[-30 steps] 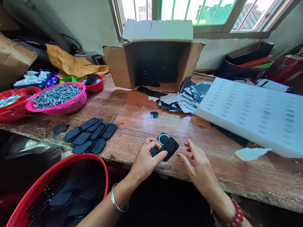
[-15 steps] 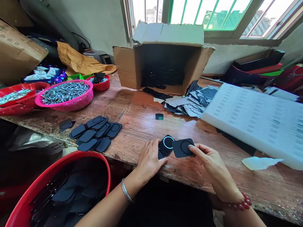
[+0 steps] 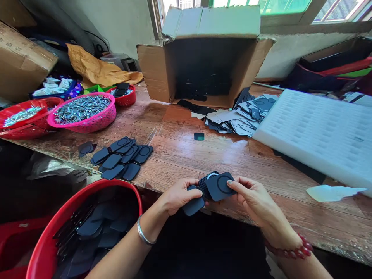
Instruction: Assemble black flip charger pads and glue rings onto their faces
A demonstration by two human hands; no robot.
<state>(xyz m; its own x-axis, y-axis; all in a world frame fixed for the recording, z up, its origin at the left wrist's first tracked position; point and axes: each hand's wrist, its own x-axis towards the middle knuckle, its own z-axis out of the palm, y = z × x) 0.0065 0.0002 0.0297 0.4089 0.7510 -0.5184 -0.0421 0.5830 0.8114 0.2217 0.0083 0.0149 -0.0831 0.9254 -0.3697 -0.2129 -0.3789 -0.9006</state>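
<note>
Left fingers [image 3: 192, 194] pinch the black holder [image 3: 193, 208]; right fingers [image 3: 237, 186], toward its two o'clock, grip a ringed dark sheet [image 3: 222, 185].

A thin black rectangular sheet [image 3: 221, 187] carries a darker circle; the black two-panel plastic piece [image 3: 193, 207] shows a grid pattern, its half-hidden ring [image 3: 213, 175] probably white. At left, a bright pink oval perforated plastic basket [image 3: 93, 123]; at right, a white rectangular foam slab [image 3: 315, 130].
</note>
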